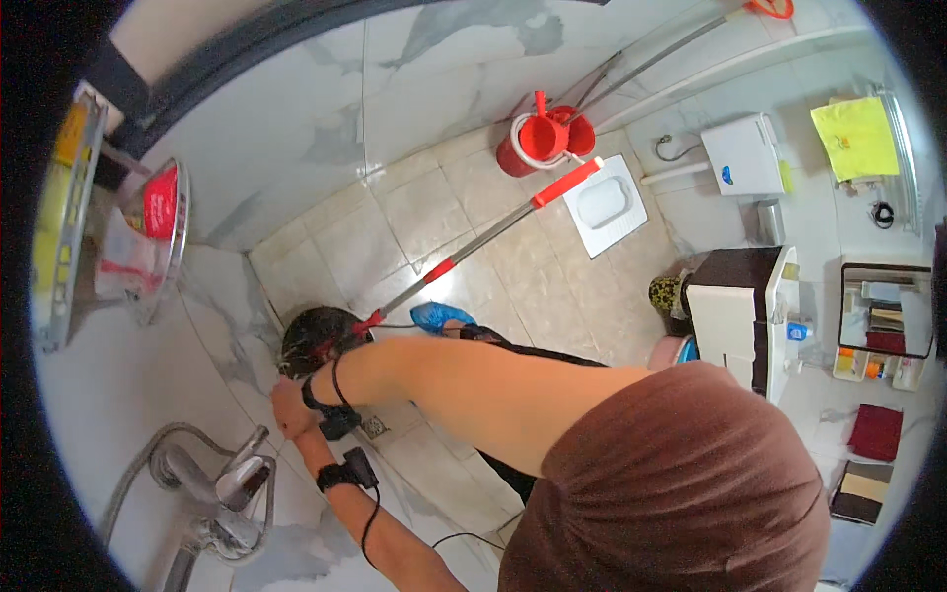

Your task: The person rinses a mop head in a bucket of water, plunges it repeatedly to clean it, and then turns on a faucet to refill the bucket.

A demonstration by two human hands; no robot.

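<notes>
My right arm [444, 380] reaches across to the left, and my right hand [288, 407] is curled closed near the tiled wall. Whatever it holds is hidden. My left hand [310, 444] comes up from below and meets the right one; its fingers are out of sight. Just beyond both hands sits a round black bucket or basin [330, 331], its contents too dark to make out. A long pole with red and silver sections [478, 242] slants from it toward the far right, its lower red end at the black rim. Dark straps with cables circle both wrists.
A chrome shower mixer [237, 483] with a hose juts from the wall at left. Wire shelves [173, 227] hang above it. Red buckets [515, 158] stand by the far wall near a white squat toilet [604, 207]. A cabinet [725, 321] is at right; a blue-covered foot [439, 316] stands midfloor.
</notes>
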